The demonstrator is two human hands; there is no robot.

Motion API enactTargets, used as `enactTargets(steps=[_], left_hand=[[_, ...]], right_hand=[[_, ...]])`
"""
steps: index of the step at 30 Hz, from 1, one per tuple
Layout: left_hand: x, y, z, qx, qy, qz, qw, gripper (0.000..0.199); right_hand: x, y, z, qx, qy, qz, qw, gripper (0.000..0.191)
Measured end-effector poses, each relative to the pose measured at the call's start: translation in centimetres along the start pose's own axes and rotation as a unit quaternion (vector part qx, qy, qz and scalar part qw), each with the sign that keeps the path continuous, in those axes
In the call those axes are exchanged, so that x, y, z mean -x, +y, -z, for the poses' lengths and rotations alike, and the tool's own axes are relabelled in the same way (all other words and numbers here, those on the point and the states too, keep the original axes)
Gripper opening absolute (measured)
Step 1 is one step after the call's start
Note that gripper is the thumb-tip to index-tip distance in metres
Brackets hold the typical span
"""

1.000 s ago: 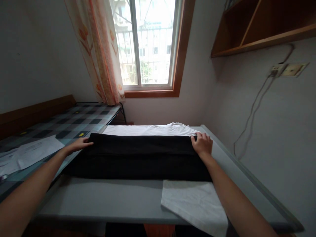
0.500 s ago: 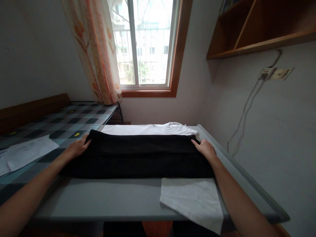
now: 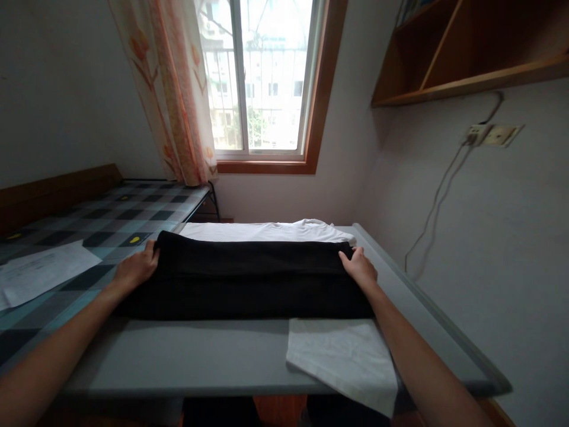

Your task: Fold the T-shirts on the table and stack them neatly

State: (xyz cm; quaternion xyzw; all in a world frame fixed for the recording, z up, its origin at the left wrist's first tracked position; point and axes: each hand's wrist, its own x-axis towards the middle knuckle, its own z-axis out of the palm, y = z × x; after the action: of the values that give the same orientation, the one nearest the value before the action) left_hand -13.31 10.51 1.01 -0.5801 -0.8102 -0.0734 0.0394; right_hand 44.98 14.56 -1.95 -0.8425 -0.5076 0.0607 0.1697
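Note:
A long black cloth (image 3: 253, 279) lies folded across the grey table (image 3: 191, 356). Its far left corner is gripped by my left hand (image 3: 140, 264), fingers closed on the edge. My right hand (image 3: 359, 267) pinches the far right corner between thumb and fingers. Beyond the black cloth lies a white cloth (image 3: 267, 231), partly covered by it. On the near side, a white piece of fabric (image 3: 342, 359) comes out from under the black cloth and hangs over the table's front edge.
At left stands a bed with a checked mattress (image 3: 155, 207) and white papers (image 3: 48, 270) on it. A curtain (image 3: 178, 101) hangs by the window. A wooden shelf (image 3: 480, 77) and a socket with a cable (image 3: 435, 207) are on the right wall.
My right hand has shifted slightly left, and the right end of the black cloth has moved in with it. Both hands still hold the corners. The view has turned slightly.

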Motion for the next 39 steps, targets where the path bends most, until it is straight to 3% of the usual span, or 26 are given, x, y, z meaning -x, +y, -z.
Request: enactTargets(steps=[4, 10, 14, 19, 22, 26, 28, 32, 35, 37, 39], left_hand=[[1.0, 0.1, 0.1, -0.044, 0.003, 0.022, 0.999, 0.052], [1.8, -0.9, 0.1, -0.036, 0.076, 0.037, 0.996, 0.053], [1.6, -1.1, 0.7, -0.027, 0.112, 0.040, 0.993, 0.052], [-0.2, -0.2, 1.6, -0.006, 0.124, 0.044, 0.991, 0.054], [-2.0, 0.3, 1.3, 0.016, 0.092, 0.061, 0.994, 0.056], [-4.3, 0.0, -0.2, 0.053, -0.018, 0.072, 0.996, 0.053], [-5.1, -0.4, -0.8, 0.073, -0.038, 0.068, 0.994, 0.051], [-5.7, -1.0, -0.8, 0.117, -0.037, 0.078, 0.989, 0.052], [-5.5, -1.3, -0.2, 0.165, -0.061, 0.097, 0.980, 0.060], [-5.3, -1.6, 0.1, 0.190, -0.084, 0.113, 0.972, 0.066], [-5.0, -1.9, 0.4, 0.206, -0.098, 0.112, 0.967, 0.070]], right_hand=[[1.4, -0.5, -0.7, 0.041, 0.047, 0.064, 0.996, 0.042], [2.2, 0.2, -0.8, 0.011, 0.161, 0.171, 0.972, 0.034], [1.1, -0.6, 0.5, -0.019, 0.213, 0.205, 0.955, 0.034], [-2.3, -3.7, 2.8, -0.047, 0.225, 0.206, 0.951, 0.034], [-4.9, -5.0, 2.7, -0.045, 0.200, 0.172, 0.964, 0.036], [-7.1, -5.3, 0.9, 0.020, 0.092, 0.116, 0.989, 0.044], [-7.2, -5.2, 0.0, 0.059, 0.094, 0.110, 0.988, 0.047], [-5.4, -5.0, -1.1, 0.096, 0.154, 0.217, 0.959, 0.049], [-3.8, -4.7, -2.0, 0.143, 0.086, 0.309, 0.936, 0.052], [-3.0, -4.6, -2.6, 0.177, 0.021, 0.312, 0.933, 0.051], [-2.3, -4.8, -3.1, 0.191, 0.003, 0.298, 0.935, 0.051]])
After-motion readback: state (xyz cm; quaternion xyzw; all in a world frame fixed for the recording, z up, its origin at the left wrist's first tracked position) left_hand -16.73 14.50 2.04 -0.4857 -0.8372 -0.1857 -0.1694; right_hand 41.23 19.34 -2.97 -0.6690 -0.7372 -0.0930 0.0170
